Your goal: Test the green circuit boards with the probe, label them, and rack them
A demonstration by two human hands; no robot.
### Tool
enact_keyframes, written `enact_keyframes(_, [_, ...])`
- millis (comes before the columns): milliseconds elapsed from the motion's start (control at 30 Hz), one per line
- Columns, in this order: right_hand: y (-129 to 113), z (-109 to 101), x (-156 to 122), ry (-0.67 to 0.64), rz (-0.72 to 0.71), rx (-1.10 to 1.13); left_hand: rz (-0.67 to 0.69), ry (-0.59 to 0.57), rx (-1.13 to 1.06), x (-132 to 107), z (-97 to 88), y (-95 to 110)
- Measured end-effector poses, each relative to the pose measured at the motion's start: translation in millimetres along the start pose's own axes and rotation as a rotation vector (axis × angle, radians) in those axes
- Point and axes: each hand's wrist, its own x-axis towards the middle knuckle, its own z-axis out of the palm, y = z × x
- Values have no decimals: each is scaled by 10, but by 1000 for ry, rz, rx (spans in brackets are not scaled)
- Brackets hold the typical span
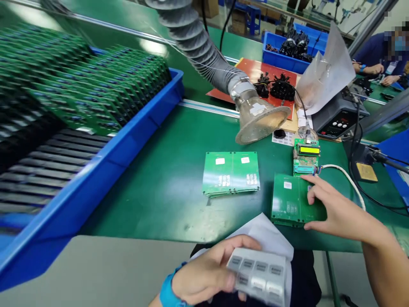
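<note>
My left hand (214, 273) grips a sheet of labels (262, 275) near the table's front edge, its thumb over the printed face. White backing paper (268, 234) spreads out behind the sheet. On the right, my right hand (335, 209) has its fingers apart over a stack of green circuit boards (286, 204). The fingertips are at the stack's far and near edges, and a white label shows on the top board. To its left lies a second stack of green circuit boards (230, 172) with two white labels on top.
A blue bin (134, 145) full of upright boards fills the left. A grey fume extraction hose (204, 47) hangs overhead with its clear hood (262, 121) low over the table. A small display board (306, 155) and a soldering station (338, 115) stand right. Another person (373, 59) sits beyond.
</note>
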Motion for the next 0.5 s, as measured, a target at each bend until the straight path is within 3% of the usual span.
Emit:
enact_keyframes(100, [-310,-144,350,72,-142,-10,34,0,97,-9,50,-4])
enact_keyframes(200, [-653,-80,878,126,-324,-22,108,139,257,6,148,-6])
enact_keyframes(300, [-814,74,1286,98,-386,-29,245,303,417,12,210,-4])
enact_keyframes(400, [-815,160,1295,97,-399,-34,343,452,529,4,205,16])
enact_keyframes(500, [-779,173,962,196,-388,103,388,540,598,12,184,53])
